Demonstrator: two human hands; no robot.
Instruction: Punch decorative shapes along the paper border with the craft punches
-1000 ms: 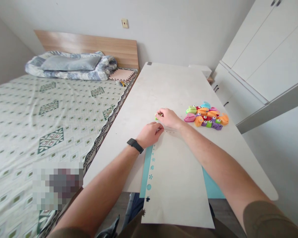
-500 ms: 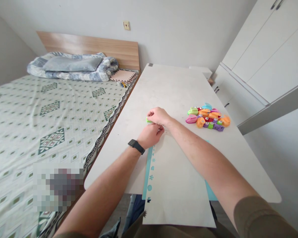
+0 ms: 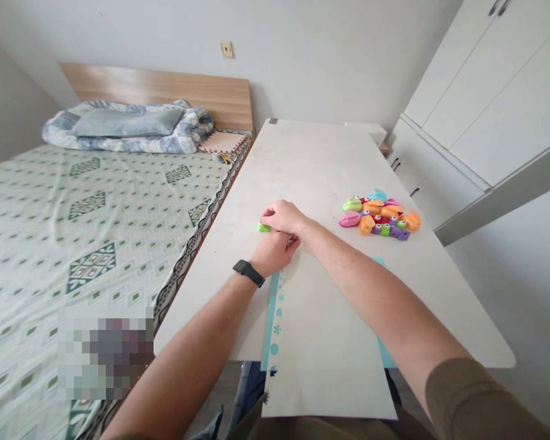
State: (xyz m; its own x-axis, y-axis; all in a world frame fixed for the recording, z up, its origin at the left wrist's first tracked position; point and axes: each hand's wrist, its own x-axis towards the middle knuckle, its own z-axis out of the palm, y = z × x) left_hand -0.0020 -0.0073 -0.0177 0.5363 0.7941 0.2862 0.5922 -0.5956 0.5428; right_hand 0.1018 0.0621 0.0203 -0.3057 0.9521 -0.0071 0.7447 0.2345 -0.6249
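A white sheet of paper (image 3: 325,342) has a row of small punched shapes down its left edge, among them flowers and a circle. A turquoise sheet (image 3: 268,324) shows under it and through the holes. My left hand (image 3: 275,250), with a black watch on the wrist, is closed at the paper's far left corner, its fingertips pinching there. Crossing over from the right, my right hand (image 3: 284,215) is closed around a small green craft punch (image 3: 264,227), at the far left end of the row. My hands cover most of the punch and the paper's corner.
Several colourful craft punches (image 3: 380,214) lie bunched on the right of the white table (image 3: 311,159). A bed (image 3: 132,201) stands along the left side, white cabinets (image 3: 486,110) on the right. The paper's near end overhangs the table's front edge.
The green punch and my right hand have shifted slightly left, and more of the punch shows. My left hand stays at the paper's corner. The whole view has moved a little.
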